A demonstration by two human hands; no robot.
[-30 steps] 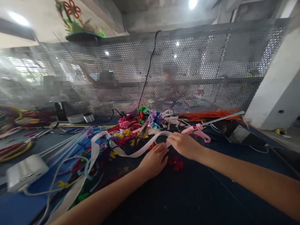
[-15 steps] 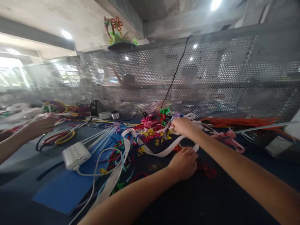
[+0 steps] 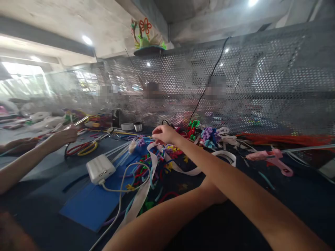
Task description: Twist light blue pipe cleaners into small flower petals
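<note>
My right hand (image 3: 165, 134) reaches left across the pile, its fingers a little bent with a gap between them. Nothing shows in its grasp. Under it runs a white ribbon (image 3: 183, 170), looping over small pipe-cleaner pieces (image 3: 143, 167) in red, green, yellow and blue. My left hand (image 3: 218, 196) rests low on the dark table, with its fingers hidden behind my right forearm. Just beyond that forearm lies a white ribbon coil (image 3: 231, 157). Purple and light-blue pipe-cleaner flowers (image 3: 210, 136) stand behind it.
A pink glue gun (image 3: 277, 158) lies right, near orange stems (image 3: 285, 139). At left are a white adapter (image 3: 100, 169) with a cable, clear glue sticks (image 3: 120, 153) and a blue sheet (image 3: 86, 209). Another person's hand (image 3: 65, 135) works far left. A perforated metal screen (image 3: 178, 76) stands behind.
My right hand has moved left from the purple flowers, over the ribbon. My left hand has become mostly covered by my right forearm. The view has turned slightly left.
</note>
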